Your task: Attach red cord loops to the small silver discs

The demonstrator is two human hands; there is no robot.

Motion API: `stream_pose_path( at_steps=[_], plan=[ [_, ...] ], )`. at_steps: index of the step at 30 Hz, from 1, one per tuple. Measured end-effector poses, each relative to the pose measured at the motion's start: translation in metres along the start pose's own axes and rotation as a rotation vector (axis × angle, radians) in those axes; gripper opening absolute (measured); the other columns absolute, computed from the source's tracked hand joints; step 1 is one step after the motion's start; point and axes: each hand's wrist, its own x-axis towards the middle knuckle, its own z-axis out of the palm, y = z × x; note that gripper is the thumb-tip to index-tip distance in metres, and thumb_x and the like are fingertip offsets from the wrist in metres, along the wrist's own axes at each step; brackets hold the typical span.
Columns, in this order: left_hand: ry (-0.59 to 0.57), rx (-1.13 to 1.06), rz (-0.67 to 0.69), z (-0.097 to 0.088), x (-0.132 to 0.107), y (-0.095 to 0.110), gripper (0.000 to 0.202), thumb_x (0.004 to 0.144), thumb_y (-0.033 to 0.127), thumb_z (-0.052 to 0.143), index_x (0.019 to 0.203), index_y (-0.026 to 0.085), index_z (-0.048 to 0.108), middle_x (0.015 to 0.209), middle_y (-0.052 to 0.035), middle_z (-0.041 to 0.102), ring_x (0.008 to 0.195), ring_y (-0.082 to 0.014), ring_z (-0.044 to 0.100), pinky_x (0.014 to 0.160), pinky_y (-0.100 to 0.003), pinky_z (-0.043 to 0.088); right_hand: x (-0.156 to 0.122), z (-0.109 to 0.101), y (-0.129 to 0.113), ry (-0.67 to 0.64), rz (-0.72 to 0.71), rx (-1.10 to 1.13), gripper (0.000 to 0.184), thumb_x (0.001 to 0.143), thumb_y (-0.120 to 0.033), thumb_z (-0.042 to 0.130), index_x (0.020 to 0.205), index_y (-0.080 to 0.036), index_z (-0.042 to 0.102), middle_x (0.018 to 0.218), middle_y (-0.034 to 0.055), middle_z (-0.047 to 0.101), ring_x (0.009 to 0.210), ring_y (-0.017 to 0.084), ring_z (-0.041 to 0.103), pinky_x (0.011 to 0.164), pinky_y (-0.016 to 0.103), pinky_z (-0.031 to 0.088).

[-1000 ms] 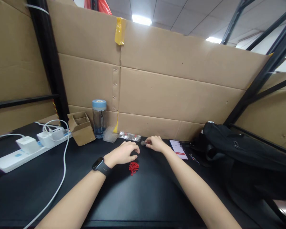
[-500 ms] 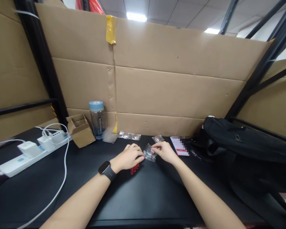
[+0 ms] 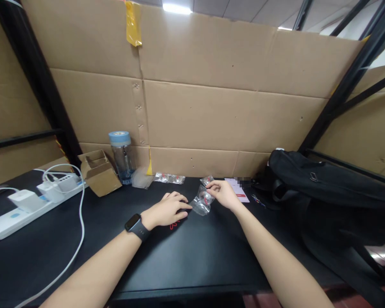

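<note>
My right hand (image 3: 223, 194) pinches the upper edge of a small clear plastic packet (image 3: 201, 206) with a silvery, shiny look and red bits inside; its exact contents I cannot make out. To the left, my left hand (image 3: 168, 209) is open and palm down, its fingertips close to the packet's left edge. Partly covered by that hand lies a red knotted cord (image 3: 173, 225) on the black tabletop (image 3: 192, 261). Just behind my right fingers is another clear packet (image 3: 206, 180) with red in it. More such packets (image 3: 170, 178) lie in a row farther left.
At the left are a white power strip (image 3: 6, 224) with chargers, an open cardboard box (image 3: 101, 175), a blue-lidded bottle (image 3: 121, 158) and clear plastic sleeves (image 3: 141, 179). A printed white card (image 3: 240, 193) and a black bag (image 3: 333, 192) lie right. Cardboard (image 3: 192, 115) walls the back.
My right hand has shifted the packet slightly, and more of it shows now. My left hand's fingers have stretched out and sit a little apart from it. The camera view has moved a bit.
</note>
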Motion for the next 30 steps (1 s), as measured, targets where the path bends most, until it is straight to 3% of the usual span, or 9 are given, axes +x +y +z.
stream_pose_path(
  at_steps=[7,12,18,24,27,30],
  plan=[
    [0.013,0.022,0.011,-0.001,0.0,0.001,0.033,0.097,0.039,0.055,0.129,0.037,0.066,0.132,-0.0036,0.062,0.12,-0.0265,0.05,0.1,-0.042,0.036,-0.001,-0.003,-0.007,0.05,-0.051,0.151,0.024,0.077,-0.034,0.068,0.093,-0.016,0.071,0.068,0.002,0.067,0.054,0.014,0.056,0.055,0.027,0.044],
    [0.005,0.02,0.005,0.0,0.0,0.001,0.034,0.096,0.038,0.056,0.13,0.037,0.065,0.132,-0.0036,0.062,0.121,-0.0273,0.051,0.099,-0.042,0.037,-0.003,-0.002,-0.015,0.109,-0.071,0.281,0.024,0.078,-0.034,0.069,0.095,-0.016,0.069,0.071,0.0023,0.067,0.062,0.016,0.061,0.06,0.027,0.047],
    [0.008,-0.006,0.008,-0.003,-0.002,0.002,0.034,0.095,0.038,0.057,0.128,0.035,0.067,0.132,-0.0049,0.063,0.12,-0.0274,0.052,0.099,-0.041,0.037,-0.005,-0.006,-0.022,0.165,-0.105,0.275,0.02,0.082,-0.032,0.065,0.095,-0.017,0.069,0.08,0.0044,0.07,0.07,0.017,0.064,0.066,0.029,0.049],
    [0.019,-0.024,-0.003,-0.006,-0.002,0.003,0.032,0.094,0.038,0.059,0.125,0.034,0.068,0.129,-0.0055,0.065,0.12,-0.029,0.053,0.1,-0.044,0.039,-0.003,-0.005,-0.016,0.302,-0.115,0.369,0.021,0.085,-0.036,0.066,0.096,-0.019,0.067,0.081,0.0036,0.068,0.067,0.017,0.062,0.062,0.028,0.048],
    [0.111,-0.13,-0.058,-0.009,0.0,0.003,0.037,0.095,0.041,0.057,0.129,0.03,0.064,0.129,-0.0074,0.066,0.121,-0.0299,0.055,0.103,-0.047,0.04,-0.004,-0.003,-0.018,0.349,-0.119,0.448,0.024,0.085,-0.039,0.068,0.098,-0.02,0.065,0.081,0.003,0.066,0.066,0.017,0.062,0.06,0.027,0.048],
    [0.278,-0.397,-0.147,-0.009,0.005,0.004,0.046,0.095,0.046,0.056,0.135,0.025,0.055,0.137,-0.0117,0.061,0.123,-0.0292,0.058,0.105,-0.046,0.043,-0.007,0.003,-0.026,0.296,-0.112,0.522,0.025,0.085,-0.042,0.07,0.098,-0.021,0.064,0.079,0.0021,0.065,0.063,0.016,0.061,0.058,0.027,0.048]
  ],
)
